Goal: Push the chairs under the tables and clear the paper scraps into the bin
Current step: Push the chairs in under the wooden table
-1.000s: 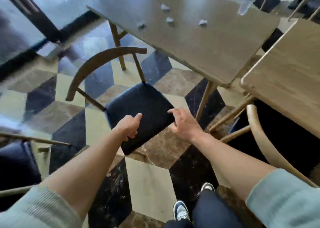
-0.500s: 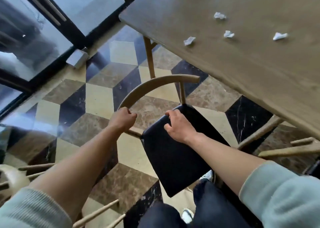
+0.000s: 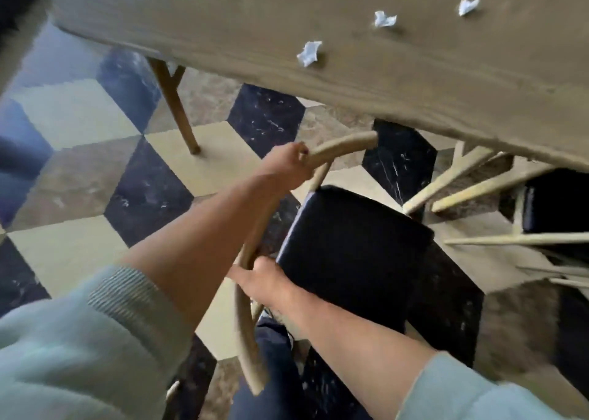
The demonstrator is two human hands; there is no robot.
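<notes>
Compared with half a second earlier, the left hand [image 3: 284, 168] has moved up the curved wooden backrest [image 3: 245, 333] toward its far end, and the right hand [image 3: 263, 281] has left the black seat cushion [image 3: 353, 247] for the lower rail. One chair [image 3: 347, 147] stands beside the wooden table [image 3: 398, 78], its seat front near the table edge, and four crumpled paper scraps [image 3: 308, 53] lie on the tabletop. Both hands have fingers curled around the backrest, the rail passing through each grip, above a chequered floor [image 3: 73, 254].
</notes>
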